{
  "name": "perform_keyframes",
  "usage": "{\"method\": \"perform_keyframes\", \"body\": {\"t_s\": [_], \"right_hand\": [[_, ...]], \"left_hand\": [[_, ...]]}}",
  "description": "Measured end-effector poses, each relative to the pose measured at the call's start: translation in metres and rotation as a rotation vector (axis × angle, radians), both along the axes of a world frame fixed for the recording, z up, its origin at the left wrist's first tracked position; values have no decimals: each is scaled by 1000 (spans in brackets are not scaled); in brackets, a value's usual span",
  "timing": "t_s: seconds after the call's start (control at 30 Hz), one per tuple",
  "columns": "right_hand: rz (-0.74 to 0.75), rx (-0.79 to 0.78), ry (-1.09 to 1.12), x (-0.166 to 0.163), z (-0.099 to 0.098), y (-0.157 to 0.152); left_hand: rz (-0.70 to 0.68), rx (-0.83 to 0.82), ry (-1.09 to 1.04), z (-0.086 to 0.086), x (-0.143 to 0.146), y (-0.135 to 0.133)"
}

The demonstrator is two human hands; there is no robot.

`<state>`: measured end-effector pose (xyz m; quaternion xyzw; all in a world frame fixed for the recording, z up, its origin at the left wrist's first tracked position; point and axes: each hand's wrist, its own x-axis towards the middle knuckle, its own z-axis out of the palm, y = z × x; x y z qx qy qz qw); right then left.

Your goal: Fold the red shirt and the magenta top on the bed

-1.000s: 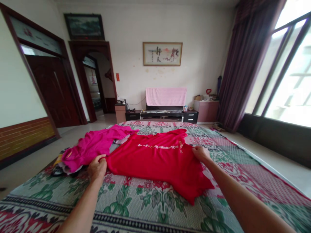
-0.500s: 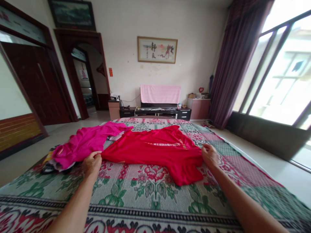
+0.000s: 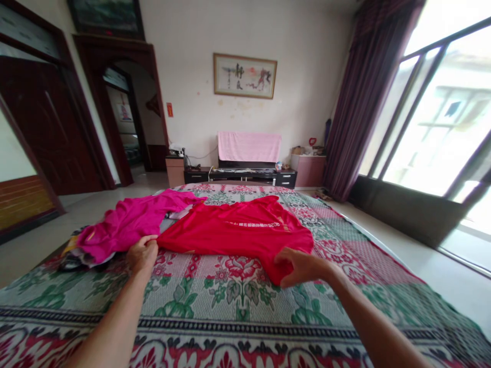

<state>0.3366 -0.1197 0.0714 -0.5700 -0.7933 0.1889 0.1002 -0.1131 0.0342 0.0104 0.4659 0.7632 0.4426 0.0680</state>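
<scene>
A red T-shirt [image 3: 230, 230] with white printed characters lies spread sideways across the patterned bedspread [image 3: 245, 301]. At its left end my left hand [image 3: 142, 254] is closed, pinching the corner of the hem. My right hand [image 3: 301, 267] is over the near sleeve at the right; its thumb and fingers are apart and curve around the cloth, covering part of the sleeve. Left of the shirt, beside my left hand, sits a bright pink garment [image 3: 130, 225] on top of other crumpled clothes [image 3: 71, 255].
Beyond the bed, a low black TV cabinet [image 3: 197, 177] stands by the wall, with a pink cloth [image 3: 249, 146] draped above it. Purple curtains [image 3: 356, 102] and a large window [image 3: 433, 128] are at the right. A dark red door [image 3: 46, 133] is at the left.
My right hand has let go of the shirt's shoulder area and moved left and nearer, onto the sleeve. My left hand keeps its pinch. The view has shifted slightly.
</scene>
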Motion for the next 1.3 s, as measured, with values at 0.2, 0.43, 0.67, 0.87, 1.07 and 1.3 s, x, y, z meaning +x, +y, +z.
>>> {"method": "perform_keyframes", "body": {"t_s": [0.2,0.43,0.67,0.87,1.07,1.3], "right_hand": [[-78,257,-194,-18,-19,9],[22,70,-75,-30,-4,1],[35,-155,116,-5,18,-3],[-612,160,-160,69,-1,11],[-743,80,-180,88,-28,14],[-971,193,-106,70,-35,23]], "left_hand": [[9,-59,-6,1,-1,2],[2,-71,-18,1,-2,3],[16,-54,-20,-2,-4,5],[9,-44,-33,-3,-3,5],[-30,-83,16,-1,-3,2],[-23,-137,30,7,2,-2]]}}
